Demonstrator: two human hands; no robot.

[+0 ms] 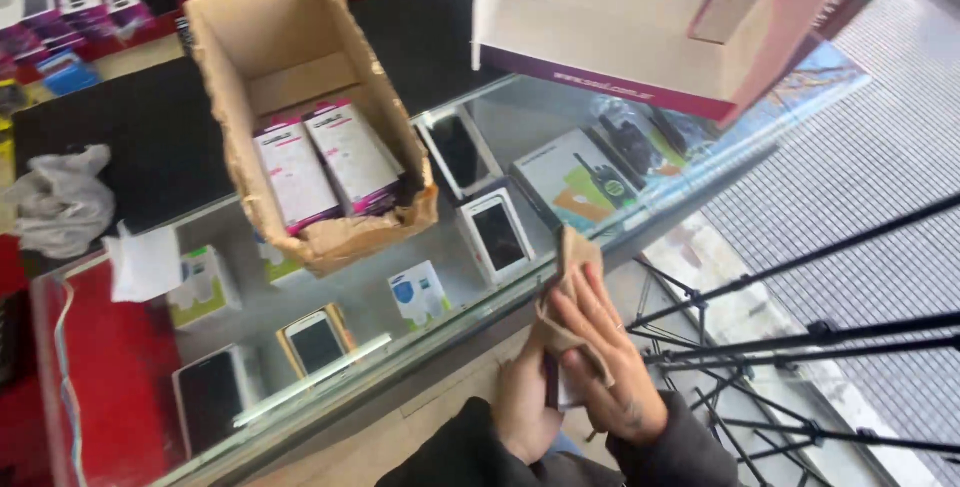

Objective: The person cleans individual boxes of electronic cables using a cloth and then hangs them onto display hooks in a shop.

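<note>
Both my hands are low in the head view, just below the front edge of a glass display counter (640,209). My right hand (612,357) is wrapped around a crumpled piece of brown paper or cloth (574,265) whose top reaches the counter's edge. My left hand (525,397) presses against a small flat item under that brown piece; the item is mostly hidden.
A torn cardboard box (300,97) with two white-and-pink packages stands on the glass. An open white and purple box (640,22) sits at the top right. Phones and small boxes lie under the glass. Black tripod legs (800,337) spread at the right. A white plastic bag (60,197) lies left.
</note>
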